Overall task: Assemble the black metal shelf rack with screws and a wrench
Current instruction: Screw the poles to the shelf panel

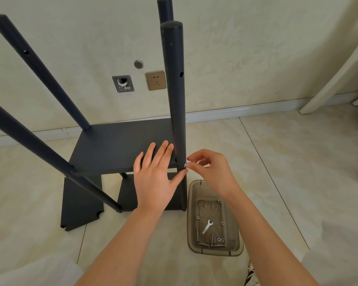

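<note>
rack: black metal shelf rack (37, 145) stands on the tile floor by the wall. 4 poles up, one shelf board (116, 149) fitted partway up, a lower board (128, 195) down at the feet.
left hand (153, 178): lies flat on the near-right corner of the shelf board, fingers straight n a bit spread, thumb tip touching the front-right pole (174, 89). Not gripping anything.
right hand (213, 172): thumb + forefinger pinch a small silver screw (185, 165) right against that pole, at shelf-board height (other fingers curl loosely above it).
tray: smoky clear plastic tray (191, 234) on the floor just right of the rack's foot, under the right forearm.
in the tray: small wrench (207, 226) lying flat mid-tray, a few long screws (203, 243) along the near end, washers (220, 240) next to them.
spare board (79, 203): black, w/ notched corners, flat on the floor by the front-left pole's foot.
wall: gold socket (155, 80), open junction box (122, 83) just left of it.
</note>
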Motion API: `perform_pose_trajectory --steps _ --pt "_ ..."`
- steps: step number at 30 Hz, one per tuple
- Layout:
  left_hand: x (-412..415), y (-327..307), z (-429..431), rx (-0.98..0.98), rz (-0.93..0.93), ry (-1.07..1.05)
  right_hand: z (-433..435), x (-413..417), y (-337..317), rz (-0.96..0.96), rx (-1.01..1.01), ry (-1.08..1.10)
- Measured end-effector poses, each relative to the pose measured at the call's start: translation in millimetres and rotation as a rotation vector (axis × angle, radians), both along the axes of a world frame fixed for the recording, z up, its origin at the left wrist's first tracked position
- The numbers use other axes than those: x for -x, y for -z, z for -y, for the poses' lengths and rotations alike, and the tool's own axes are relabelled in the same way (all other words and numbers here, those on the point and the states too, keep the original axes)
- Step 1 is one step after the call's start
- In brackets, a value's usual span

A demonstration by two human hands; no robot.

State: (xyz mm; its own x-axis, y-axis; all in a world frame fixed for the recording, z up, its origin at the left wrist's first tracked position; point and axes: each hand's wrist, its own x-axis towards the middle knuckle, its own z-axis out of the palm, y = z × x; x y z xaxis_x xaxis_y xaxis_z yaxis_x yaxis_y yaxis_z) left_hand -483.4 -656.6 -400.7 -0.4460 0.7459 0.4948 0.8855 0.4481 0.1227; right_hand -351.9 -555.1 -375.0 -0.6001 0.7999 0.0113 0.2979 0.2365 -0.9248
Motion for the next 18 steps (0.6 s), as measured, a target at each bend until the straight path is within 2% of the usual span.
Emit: perform_pose_trajectory --steps 6,14,18 --pt "0 1 1 -0.003 0.006 0.001 -6 -1 -3 -0.055 0.042 -0.049" --pt "1 -1 0 -0.025 0.010 0.001 -16 -1 -5 -0.128 0.211 -0.112" --pt "-1 0 0 -0.038 0.016 0.005 -23 -7 25 -0.091 0.342 -0.097"
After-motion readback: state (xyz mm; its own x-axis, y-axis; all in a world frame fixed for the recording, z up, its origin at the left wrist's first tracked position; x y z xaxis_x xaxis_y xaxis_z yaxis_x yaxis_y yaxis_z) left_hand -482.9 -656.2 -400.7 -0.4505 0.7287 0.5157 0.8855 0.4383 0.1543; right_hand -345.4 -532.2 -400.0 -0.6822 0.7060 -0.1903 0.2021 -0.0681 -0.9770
